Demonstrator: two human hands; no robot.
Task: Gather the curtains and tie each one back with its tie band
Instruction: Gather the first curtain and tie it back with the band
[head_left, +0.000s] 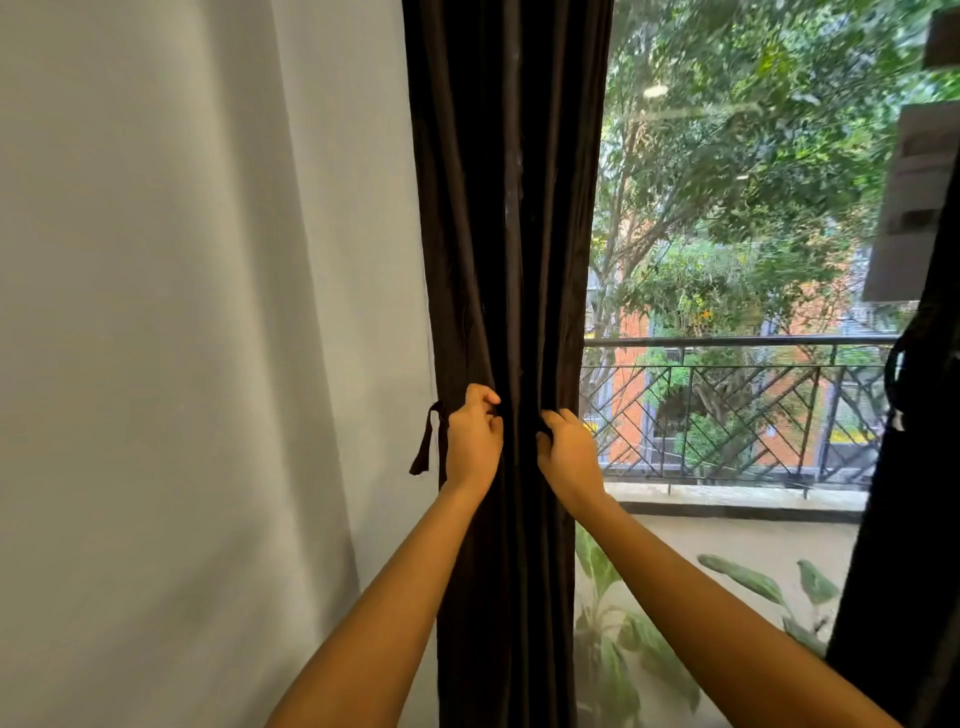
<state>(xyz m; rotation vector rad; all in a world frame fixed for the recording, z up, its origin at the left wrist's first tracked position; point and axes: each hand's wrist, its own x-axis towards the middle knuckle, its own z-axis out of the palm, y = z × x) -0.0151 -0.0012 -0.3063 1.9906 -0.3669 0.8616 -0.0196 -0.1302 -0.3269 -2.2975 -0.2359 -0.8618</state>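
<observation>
Both hands are closed on the gathered curtain (509, 234) at the same height, side by side with a narrow strip of cloth between them. The left hand (474, 441) has its fingers curled inward and the thumb folded over the top, pinching a fold near the curtain's left half. The right hand (569, 452) has its fingers hooked into the folds near the right half, knuckles toward the camera. Whether either hand also holds part of the band cannot be told, dark cloth on dark cloth.

The curtain is a heavy, matt, dark brown fabric drawn into tight lengthwise pleats. It hangs as a narrow upright column, its long axis running straight from the top of the view to the bottom, between the wall (208, 312) and the window (753, 208).

The tie band (429, 441) is a narrow flat strip of the same dark cloth. It sticks out at the curtain's left edge, just beside the left hand, and its loose end droops straight down against the pale, smooth wall.

A second curtain (893, 545), equally dark, stands at the right edge. Through the glass show a metal balcony railing (737, 341) with diagonal bars, leafy trees (727, 130), and a broad-leaved plant (618, 634) low down.
</observation>
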